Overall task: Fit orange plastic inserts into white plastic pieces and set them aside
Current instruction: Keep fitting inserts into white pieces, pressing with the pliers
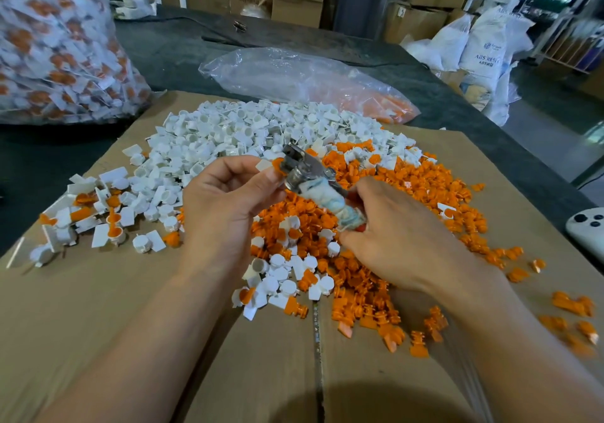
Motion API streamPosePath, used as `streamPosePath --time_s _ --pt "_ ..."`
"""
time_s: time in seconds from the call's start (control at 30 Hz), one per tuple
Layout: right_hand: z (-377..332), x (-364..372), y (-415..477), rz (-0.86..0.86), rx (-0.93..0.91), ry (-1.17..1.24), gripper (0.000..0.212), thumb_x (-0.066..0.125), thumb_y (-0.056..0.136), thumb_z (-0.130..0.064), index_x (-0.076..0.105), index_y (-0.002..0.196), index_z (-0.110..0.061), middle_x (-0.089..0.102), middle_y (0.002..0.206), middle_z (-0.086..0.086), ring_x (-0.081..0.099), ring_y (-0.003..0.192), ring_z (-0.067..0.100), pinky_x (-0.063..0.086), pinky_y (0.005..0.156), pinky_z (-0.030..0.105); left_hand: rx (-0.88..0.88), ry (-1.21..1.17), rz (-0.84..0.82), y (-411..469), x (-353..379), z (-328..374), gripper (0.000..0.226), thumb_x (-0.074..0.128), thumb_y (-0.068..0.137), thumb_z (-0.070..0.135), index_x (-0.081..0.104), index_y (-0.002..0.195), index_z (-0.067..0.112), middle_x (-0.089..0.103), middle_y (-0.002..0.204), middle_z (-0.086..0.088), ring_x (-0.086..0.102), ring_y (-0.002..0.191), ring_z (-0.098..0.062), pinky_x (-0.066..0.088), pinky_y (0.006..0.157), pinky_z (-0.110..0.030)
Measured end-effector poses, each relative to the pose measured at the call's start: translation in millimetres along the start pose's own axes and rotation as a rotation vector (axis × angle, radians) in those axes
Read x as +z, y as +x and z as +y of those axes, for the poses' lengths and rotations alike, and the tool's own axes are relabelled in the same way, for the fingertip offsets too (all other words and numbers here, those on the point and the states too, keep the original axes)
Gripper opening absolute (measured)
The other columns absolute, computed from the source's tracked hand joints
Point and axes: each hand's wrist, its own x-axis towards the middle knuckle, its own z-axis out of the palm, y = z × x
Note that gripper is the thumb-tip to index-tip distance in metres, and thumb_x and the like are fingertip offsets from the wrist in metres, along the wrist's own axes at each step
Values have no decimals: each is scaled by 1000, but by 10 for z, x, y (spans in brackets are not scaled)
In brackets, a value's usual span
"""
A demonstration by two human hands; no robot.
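Above a flattened brown cardboard sheet on the dark bench, the left hand pinches a small white plastic piece with an orange plastic insert between thumb and fingers. The right hand is curled round the cloth-wrapped handle of a grey metal tool, whose head touches the piece. Beyond lies a heap of white pieces; under the hands, a heap of orange inserts. Fitted pieces lie scattered at the left, with a large clear bag of more behind them.
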Motion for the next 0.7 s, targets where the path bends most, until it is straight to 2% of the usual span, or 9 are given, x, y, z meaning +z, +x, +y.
streamPosePath --time_s 0.17,0.33,0.5,0.7 --pt "-28 -8 -15 -24 -23 2 28 49 82 -43 30 92 -25 34 77 -14 34 66 3 21 51 19 -12 -5 -7 -1 4 -9 15 67 60 10 59 74 8 64 57 5 64 56 -9 53 55 -19" --pt "-74 -29 -16 -52 -21 11 28 50 83 -37 25 72 -29 37 72 -9 36 61 4 21 49 25 -29 -26 -2 -1 3 -11 16 67 60 10 59 73 7 63 57 4 63 55 -9 53 54 -18" --pt "-86 -36 -22 -57 -17 4 26 49 81 -38 25 76 -28 36 69 -11 35 59 3 20 48 25 -41 -39 -1 4 6 -14 16 66 61 8 59 75 5 64 58 2 64 57 -11 52 53 -18" --pt "-84 -46 -29 -72 -8 2 26 49 80 -38 25 71 -33 37 70 -10 35 60 4 21 48 26 -38 -37 -4 3 18 -6 17 66 60 10 58 74 7 63 57 4 64 56 -10 53 54 -18"
